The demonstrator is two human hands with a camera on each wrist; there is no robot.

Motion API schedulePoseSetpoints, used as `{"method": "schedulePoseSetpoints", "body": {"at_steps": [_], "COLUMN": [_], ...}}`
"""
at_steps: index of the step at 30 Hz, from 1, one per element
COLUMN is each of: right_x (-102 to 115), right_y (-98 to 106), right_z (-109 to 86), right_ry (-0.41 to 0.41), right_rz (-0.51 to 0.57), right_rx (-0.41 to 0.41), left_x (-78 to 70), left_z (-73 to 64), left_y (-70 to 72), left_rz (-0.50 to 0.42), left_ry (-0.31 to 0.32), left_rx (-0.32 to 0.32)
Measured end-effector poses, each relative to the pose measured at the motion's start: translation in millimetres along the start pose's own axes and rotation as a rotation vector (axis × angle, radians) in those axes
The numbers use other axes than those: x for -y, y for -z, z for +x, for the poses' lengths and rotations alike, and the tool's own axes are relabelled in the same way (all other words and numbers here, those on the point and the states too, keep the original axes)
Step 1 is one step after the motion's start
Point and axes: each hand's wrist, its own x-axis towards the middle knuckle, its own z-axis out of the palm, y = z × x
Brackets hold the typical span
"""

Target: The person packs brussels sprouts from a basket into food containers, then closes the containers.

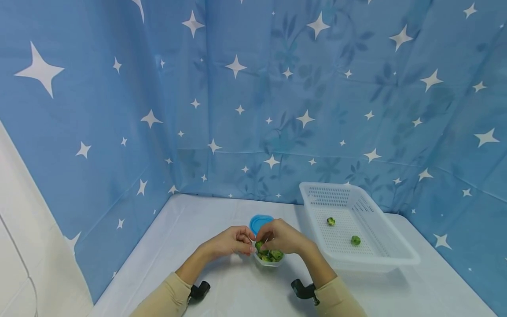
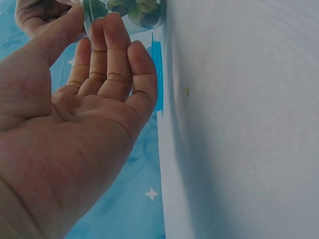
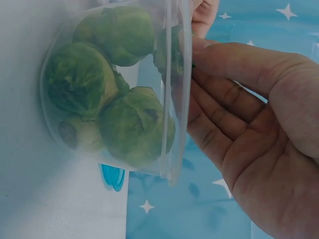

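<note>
A small clear plastic container (image 1: 269,263) holds several green Brussels sprouts (image 3: 79,77) on the white table. My right hand (image 1: 283,237) reaches over its rim from the right. Thumb and fingers pinch a Brussels sprout (image 3: 169,52) at the container's mouth, partly hidden behind the rim in the right wrist view. My left hand (image 1: 233,241) is at the container's left side. In the left wrist view its fingers (image 2: 117,59) are loosely bent, fingertips right at the container wall, with the thumb beside the rim.
A blue round lid (image 1: 259,221) lies just behind the container. To the right stands a large white perforated basket (image 1: 380,251) with two Brussels sprouts (image 1: 355,240) in it. A blue star-patterned curtain (image 1: 237,123) hangs along the table's back and sides.
</note>
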Motion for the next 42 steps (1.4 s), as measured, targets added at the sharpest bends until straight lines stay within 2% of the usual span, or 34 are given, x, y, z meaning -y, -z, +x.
{"method": "schedulePoseSetpoints", "body": {"at_steps": [13,27,42], "right_x": [-1.6,-2.1,-5.9], "right_y": [-6.6,-9.2,-8.7], "right_z": [3.1,4.4,4.3], "right_ry": [-0.031,-0.034,-0.024], "right_rz": [-0.024,-0.019,-0.066], "right_rx": [0.024,0.034,0.038], "left_x": [0.8,1.5,-1.8], "left_z": [-1.1,-0.4,-1.1], "left_y": [-0.3,-0.3,-0.9], "left_rz": [0.003,0.000,-0.003], "left_ry": [-0.007,-0.021,-0.019], "left_rx": [-0.002,0.005,0.010]}}
